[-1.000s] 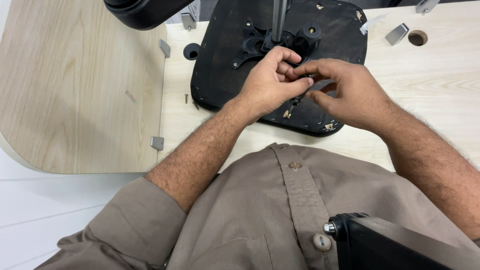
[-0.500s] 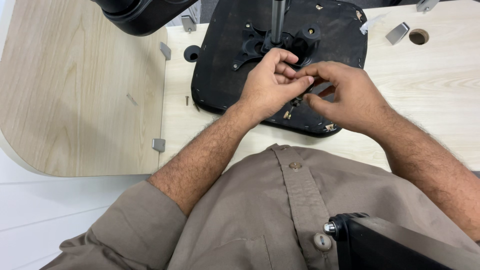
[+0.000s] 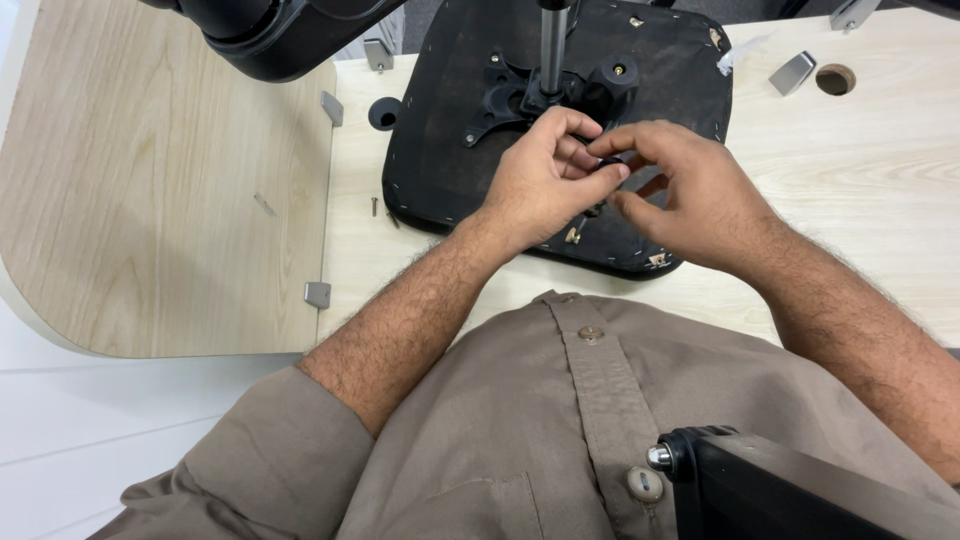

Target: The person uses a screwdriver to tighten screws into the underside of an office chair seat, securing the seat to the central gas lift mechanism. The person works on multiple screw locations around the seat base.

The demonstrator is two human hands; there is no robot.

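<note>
Nearest edge: a black hard-plastic part (image 3: 800, 485) with a small metal knob sits low right, against the person's brown buttoned shirt (image 3: 560, 440).
Left hand: the left hand (image 3: 540, 185) hovers over the near half of the seat, fingers curled together, thumb and fingertips pinched on a small dark piece.
Right hand: the right hand (image 3: 690, 195) meets it from the other side, index and thumb closed on the same piece, remaining fingers loosely spread.
Small dark part (image 3: 610, 160): held between the two hands just above the seat; it may be a washer or cap, but the fingers hide too much to tell.
Handling, as a judgement: light, rigid and easily dropped; a fingertip pinch on its rim suits it better than a full grasp.
Seat underside (image 3: 450, 170): a black upturned chair seat lies flat on the table, stiff and likely heavy, best taken by its rim.
Mounting plate (image 3: 510, 95): a black bracket at the seat's middle, with a metal column (image 3: 553, 40) rising from it.
Loose hardware: a screw (image 3: 374, 206) lies on the table just left of the seat; a brass-coloured fitting (image 3: 573, 236) shows near the seat's front edge.
Table (image 3: 850, 170): pale wood-grain panels, grey metal brackets (image 3: 317, 294) along the seam, a round hole (image 3: 835, 79) far right.
Labels or signs: none visible.
Far left: a black curved chair part (image 3: 270, 30) overhangs the table's top edge.
</note>
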